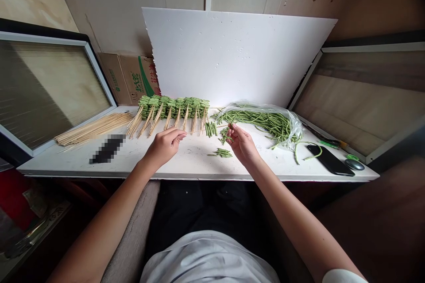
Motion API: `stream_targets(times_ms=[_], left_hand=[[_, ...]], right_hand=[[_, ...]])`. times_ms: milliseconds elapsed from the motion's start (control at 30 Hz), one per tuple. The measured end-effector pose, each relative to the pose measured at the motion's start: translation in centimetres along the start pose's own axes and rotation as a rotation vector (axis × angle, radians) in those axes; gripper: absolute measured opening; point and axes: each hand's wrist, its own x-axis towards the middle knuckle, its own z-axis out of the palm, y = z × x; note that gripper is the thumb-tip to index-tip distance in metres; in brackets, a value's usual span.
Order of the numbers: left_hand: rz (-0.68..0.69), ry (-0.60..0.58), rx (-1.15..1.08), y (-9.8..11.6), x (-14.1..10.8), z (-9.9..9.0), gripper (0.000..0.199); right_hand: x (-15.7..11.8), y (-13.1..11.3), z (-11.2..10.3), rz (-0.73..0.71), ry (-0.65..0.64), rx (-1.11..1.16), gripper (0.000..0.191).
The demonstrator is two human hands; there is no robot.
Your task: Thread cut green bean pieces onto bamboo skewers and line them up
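Fingers of your left hand (162, 147) pinch one end of a bamboo skewer (199, 131), thumb and forefinger together, with the wrist turned inward and the forearm rising from the lower left. Your right hand (242, 143) comes in from the lower right, palm down, its fingertips closed narrowly on the skewer's far end; how much of a bean they hold there is too small to tell. A short bunch of cut green bean pieces (210, 129) sits on the skewer between your hands, and loose pieces (221, 153) lie on the white table (282, 172) just below. Beyond your right hand is a clear plastic bag (292, 128) of long green beans, with a black phone (330, 159) beside it. To the left, loaded skewers (172, 108) lie in a row, near a bundle of bare skewers (93, 129). A white foam board (232, 53) leans against the wall behind, beside a cardboard box (129, 78).
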Motion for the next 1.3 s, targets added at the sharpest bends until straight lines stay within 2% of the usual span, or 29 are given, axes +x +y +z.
stream_targets(times_ms=[400,700,1033,1300], left_hand=[[0.006,-0.005,0.001,-0.1,0.0,0.1,0.024],[0.029,0.016,0.016,-0.1,-0.2,-0.1,0.034],[0.063,0.036,0.074,0.1,-0.1,-0.3,0.041],[0.061,0.077,0.042,1.0,0.2,-0.2,0.041]], right_hand=[[0.0,0.4,-0.2,-0.031,-0.027,-0.051,0.038],[0.1,0.9,-0.4,-0.161,0.064,-0.169,0.036],[0.1,1.6,-0.7,-0.228,0.086,-0.256,0.036],[0.0,0.0,-0.5,-0.229,0.087,-0.287,0.036]])
